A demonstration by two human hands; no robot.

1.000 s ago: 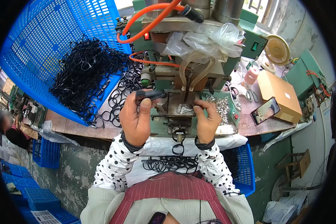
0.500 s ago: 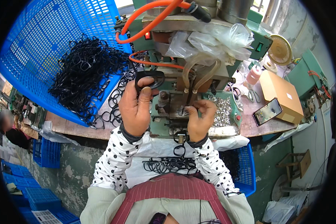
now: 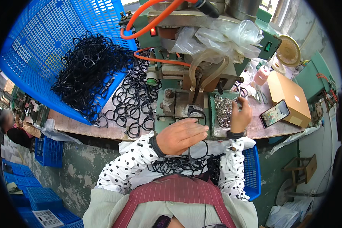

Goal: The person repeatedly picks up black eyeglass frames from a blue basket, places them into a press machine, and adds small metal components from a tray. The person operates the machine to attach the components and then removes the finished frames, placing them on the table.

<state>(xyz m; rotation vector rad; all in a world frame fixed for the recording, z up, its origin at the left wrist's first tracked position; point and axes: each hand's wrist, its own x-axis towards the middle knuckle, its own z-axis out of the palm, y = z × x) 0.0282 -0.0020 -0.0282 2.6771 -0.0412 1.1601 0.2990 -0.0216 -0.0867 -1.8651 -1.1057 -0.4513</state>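
My left hand [image 3: 180,137] holds a black eyeglass frame [image 3: 198,151] just in front of the machine. One rim shows beyond the fingers and the other below them; the bridge is hidden by the hand. Over at the tray's right side is my right hand [image 3: 241,117], thumb and forefinger a little apart. Beside its fingertips lie many small shiny metal pieces [image 3: 223,111] in the tray. The machine's metal work block [image 3: 184,99] sits beyond my left hand, with a narrow dark tool [image 3: 195,95] above it.
A tilted blue basket [image 3: 28,62] heaped with black frames stands at the left. Loose frames [image 3: 135,98] cover the bench beside it. More frames lie on my lap. A phone [image 3: 274,114] leans against a cardboard box [image 3: 290,97] at the right; orange hoses [image 3: 146,15] cross above.
My left hand has come down and right with the frame, to the front of the work block. My right hand has left the block and gone right to the tray of metal pieces.
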